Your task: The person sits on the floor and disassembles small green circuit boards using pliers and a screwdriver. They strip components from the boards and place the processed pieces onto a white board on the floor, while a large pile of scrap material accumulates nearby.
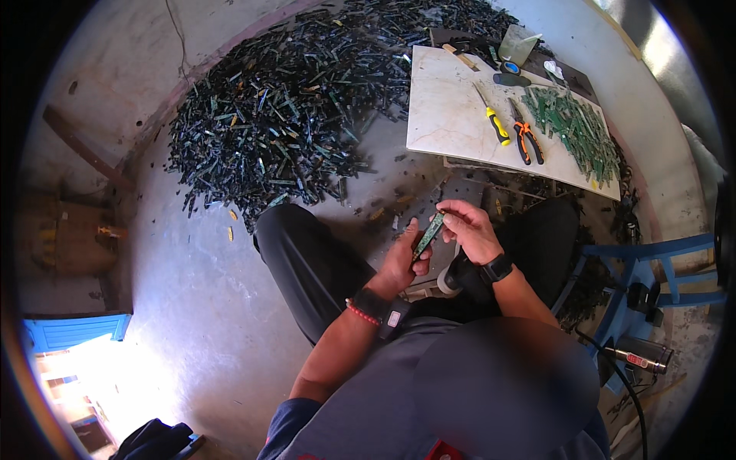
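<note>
A narrow green circuit board (429, 234) is held slanted between my hands, above my lap. Around its lower end, my left hand (400, 259) has its thumb and fingers closed. My right hand (471, 233) pinches the upper end between thumb and fingers. On the white board-topped table (441, 100) beyond my right hand lie a yellow-and-black screwdriver (497, 126) and orange-handled pliers (527, 139). A heap of green circuit boards (575, 130) covers the right part of that tabletop.
A large pile of dark narrow strips (268, 123) spreads over the floor ahead and to the left. At the table's back stand a cloudy plastic cup (518, 46) and a blue roll of tape (511, 68). A blue chair (652, 253) and a metal flask (640, 355) are at the right.
</note>
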Available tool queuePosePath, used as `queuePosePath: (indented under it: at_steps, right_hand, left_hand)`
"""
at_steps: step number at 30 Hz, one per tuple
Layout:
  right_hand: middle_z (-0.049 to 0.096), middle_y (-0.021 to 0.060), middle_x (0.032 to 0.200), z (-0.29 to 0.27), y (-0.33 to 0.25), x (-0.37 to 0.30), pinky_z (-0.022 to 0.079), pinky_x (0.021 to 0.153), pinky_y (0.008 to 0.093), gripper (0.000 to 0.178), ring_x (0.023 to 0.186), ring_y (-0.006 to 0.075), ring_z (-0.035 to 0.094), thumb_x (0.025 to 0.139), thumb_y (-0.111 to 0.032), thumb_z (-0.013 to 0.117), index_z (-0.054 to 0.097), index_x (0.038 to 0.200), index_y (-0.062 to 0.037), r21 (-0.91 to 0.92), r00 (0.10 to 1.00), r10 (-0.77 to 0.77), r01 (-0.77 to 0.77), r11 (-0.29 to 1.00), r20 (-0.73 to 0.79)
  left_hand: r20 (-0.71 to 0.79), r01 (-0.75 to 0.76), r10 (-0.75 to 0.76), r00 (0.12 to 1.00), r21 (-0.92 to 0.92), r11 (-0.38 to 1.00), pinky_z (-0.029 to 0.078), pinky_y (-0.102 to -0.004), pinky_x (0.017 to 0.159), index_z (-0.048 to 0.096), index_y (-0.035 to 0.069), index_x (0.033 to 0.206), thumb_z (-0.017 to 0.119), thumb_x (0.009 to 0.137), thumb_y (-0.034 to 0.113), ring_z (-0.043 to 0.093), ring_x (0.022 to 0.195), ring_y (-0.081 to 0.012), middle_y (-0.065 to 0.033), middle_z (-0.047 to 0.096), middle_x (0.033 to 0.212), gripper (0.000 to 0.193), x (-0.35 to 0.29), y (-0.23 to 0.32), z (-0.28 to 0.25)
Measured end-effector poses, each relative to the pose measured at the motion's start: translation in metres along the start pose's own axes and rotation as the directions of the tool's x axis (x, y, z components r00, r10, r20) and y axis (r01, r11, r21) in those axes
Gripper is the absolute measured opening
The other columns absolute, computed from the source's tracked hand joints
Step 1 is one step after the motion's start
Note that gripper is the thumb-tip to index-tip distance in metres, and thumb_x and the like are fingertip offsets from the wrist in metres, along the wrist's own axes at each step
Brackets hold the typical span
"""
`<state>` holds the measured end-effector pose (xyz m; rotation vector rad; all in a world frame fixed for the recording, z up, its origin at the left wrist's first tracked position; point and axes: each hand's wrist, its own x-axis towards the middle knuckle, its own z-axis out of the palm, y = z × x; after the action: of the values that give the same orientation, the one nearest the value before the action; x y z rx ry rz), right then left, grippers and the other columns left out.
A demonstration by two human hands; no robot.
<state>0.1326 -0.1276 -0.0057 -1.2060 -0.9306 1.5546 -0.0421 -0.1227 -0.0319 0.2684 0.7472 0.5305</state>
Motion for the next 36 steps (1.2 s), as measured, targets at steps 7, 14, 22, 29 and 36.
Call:
queuePosePath:
  at_steps: [7,14,22,29,36]
  right_hand:
    - [0.059,0.002,0.081,0.004,0.0,0.003,0.044,0.057,0.0204,0.023,0.066,0.0083,0.055,0.091,-0.014,0.059,0.058,0.11,-0.0008,0.013,0.997,0.057,-0.056,0.998,-0.044]
    - [0.06,0.0016,0.077,0.004,0.002,0.004,0.045,0.055,0.0208,0.022,0.063,0.0075,0.055,0.089,-0.015,0.063,0.059,0.105,-0.0006,0.004,0.996,0.051,-0.051,0.999,-0.069]
    - [0.06,0.0023,0.077,-0.006,0.015,0.009,0.045,0.056,0.0208,0.02,0.062,0.0081,0.055,0.091,-0.013,0.061,0.06,0.107,-0.0025,0.145,0.997,-0.008,0.018,0.989,-0.07]
    - [0.06,0.0026,0.078,-0.018,0.011,0.011,0.046,0.058,0.022,0.021,0.064,0.0098,0.055,0.091,-0.013,0.06,0.059,0.109,-0.0022,0.188,0.993,-0.026,0.048,0.981,-0.119]
    - [0.063,0.0081,0.098,-0.026,0.01,0.011,0.048,0.066,0.024,0.021,0.073,0.0113,0.058,0.092,-0.007,0.055,0.059,0.112,-0.0021,0.273,0.996,-0.062,0.077,0.959,-0.062]
  left_hand:
    - [0.02,0.036,-0.036,0.999,-0.007,0.999,0.024,-0.024,0.04,0.053,0.007,0.089,0.035,0.096,0.055,0.028,0.042,-0.0102,0.0,0.041,0.061,0.052,0.0,0.0,-0.002]
    - [-0.068,0.033,-0.026,0.997,0.113,0.993,0.023,-0.0236,0.04,0.053,0.007,0.084,0.037,0.094,0.058,0.028,0.043,-0.0097,-0.0003,0.041,0.062,0.055,-0.002,0.0,0.0]
    - [-0.1,0.005,0.01,0.995,0.152,0.988,0.023,-0.0229,0.041,0.052,0.007,0.084,0.039,0.095,0.055,0.029,0.046,-0.0093,-0.0005,0.042,0.064,0.051,-0.003,0.0,0.0]
    - [-0.092,-0.024,0.04,0.995,0.161,0.987,0.023,-0.0234,0.041,0.051,0.006,0.08,0.045,0.094,0.052,0.029,0.046,-0.0092,-0.0003,0.041,0.062,0.048,-0.005,0.001,0.001]
    - [-0.049,-0.084,0.096,0.994,0.213,0.973,0.02,-0.023,0.042,0.052,0.008,0.076,0.053,0.092,0.048,0.027,0.047,-0.0068,0.0038,0.038,0.06,0.043,-0.006,0.001,0.0]
